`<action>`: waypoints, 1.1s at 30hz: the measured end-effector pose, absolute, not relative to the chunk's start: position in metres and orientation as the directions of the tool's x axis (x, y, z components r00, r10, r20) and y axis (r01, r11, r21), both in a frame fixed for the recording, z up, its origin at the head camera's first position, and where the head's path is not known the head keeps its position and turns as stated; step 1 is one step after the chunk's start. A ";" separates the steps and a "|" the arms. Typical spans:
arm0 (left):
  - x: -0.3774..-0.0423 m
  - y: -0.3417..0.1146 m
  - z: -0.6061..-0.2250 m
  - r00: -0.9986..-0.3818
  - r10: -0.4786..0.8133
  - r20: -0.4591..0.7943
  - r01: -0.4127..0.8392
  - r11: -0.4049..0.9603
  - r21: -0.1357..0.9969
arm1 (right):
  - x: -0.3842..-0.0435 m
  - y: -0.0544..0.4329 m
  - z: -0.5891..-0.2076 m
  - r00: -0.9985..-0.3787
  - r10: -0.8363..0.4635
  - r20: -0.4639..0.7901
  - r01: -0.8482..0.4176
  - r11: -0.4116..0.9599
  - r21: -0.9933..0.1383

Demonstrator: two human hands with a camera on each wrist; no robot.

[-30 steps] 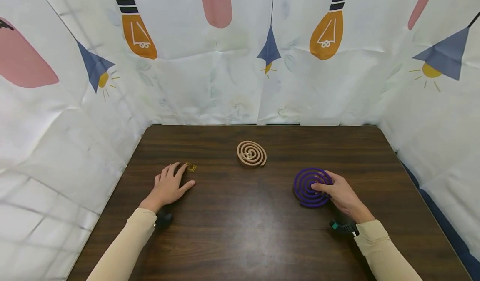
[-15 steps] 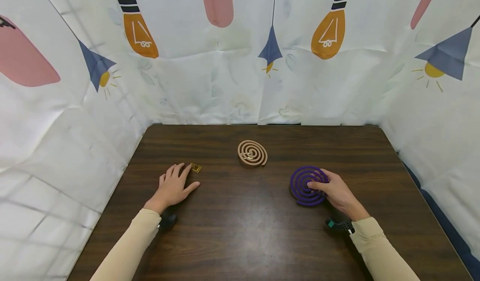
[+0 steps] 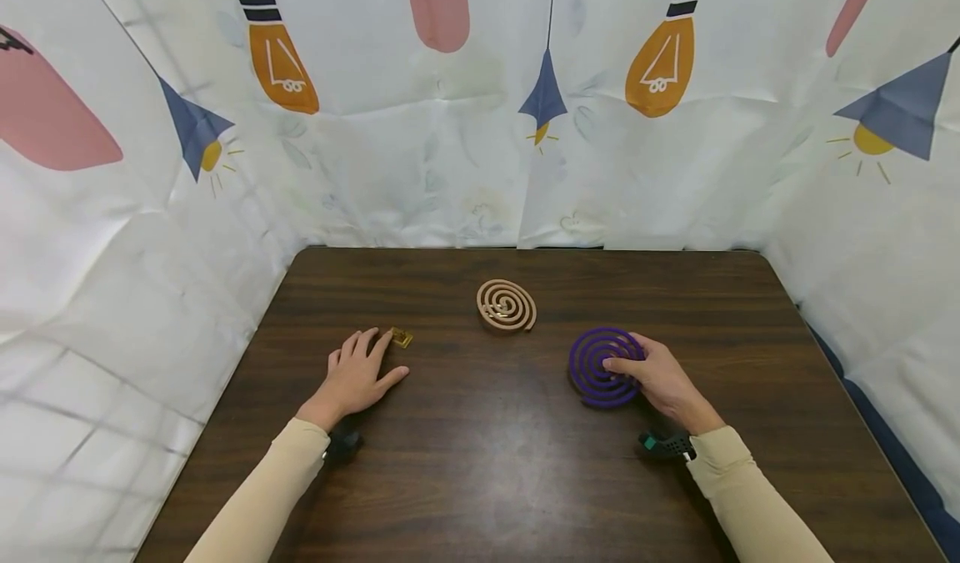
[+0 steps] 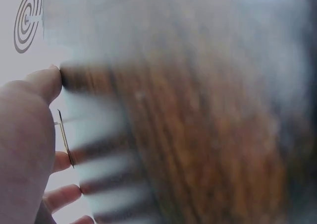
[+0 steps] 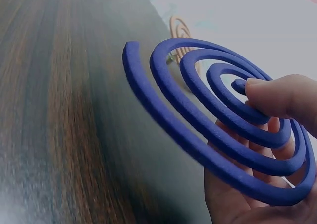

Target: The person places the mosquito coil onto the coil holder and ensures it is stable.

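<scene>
My right hand point(image 3: 663, 379) pinches a purple mosquito coil point(image 3: 574, 375) near its centre with the thumb on top and fingers beneath. In the right wrist view the coil point(image 5: 188, 142) is tilted and held off the table, its outer end pointing away. On the left, my left hand point(image 3: 354, 384) lies low over the table with fingers spread. Its index fingertip touches a small gold metal coil stand point(image 3: 402, 338). From the left wrist the stand point(image 4: 65, 140) shows only as a thin edge beside a fingertip.
A tan mosquito coil point(image 3: 506, 305) sits at the back middle, with metal glints at its centre. The dark wooden table point(image 3: 480, 446) is bordered by a white printed curtain point(image 3: 420, 179) at the back and sides.
My left hand has slid right, and the gold stand has moved right with its fingertip. My right hand has brought the purple coil left and slightly farther back. The tan coil stays put.
</scene>
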State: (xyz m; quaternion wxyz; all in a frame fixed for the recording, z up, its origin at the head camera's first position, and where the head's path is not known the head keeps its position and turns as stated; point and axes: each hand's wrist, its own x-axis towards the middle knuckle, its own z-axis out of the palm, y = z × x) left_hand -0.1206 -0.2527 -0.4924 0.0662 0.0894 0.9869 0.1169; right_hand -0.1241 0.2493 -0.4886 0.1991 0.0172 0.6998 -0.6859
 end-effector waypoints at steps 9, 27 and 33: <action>-0.118 -0.244 -0.494 -0.971 0.210 -0.117 0.179 0.956 0.232 | -0.128 0.241 -0.489 -0.918 -0.250 -0.307 0.308 0.037 -0.951; -0.114 -0.227 -0.492 -0.965 0.241 -0.107 0.209 0.946 0.248 | -0.134 0.223 -0.493 -0.929 -0.236 -0.287 0.296 -0.005 -0.955; -0.113 -0.221 -0.491 -0.962 0.250 -0.109 0.217 0.944 0.250 | -0.135 0.217 -0.492 -0.930 -0.244 -0.274 0.290 -0.029 -0.957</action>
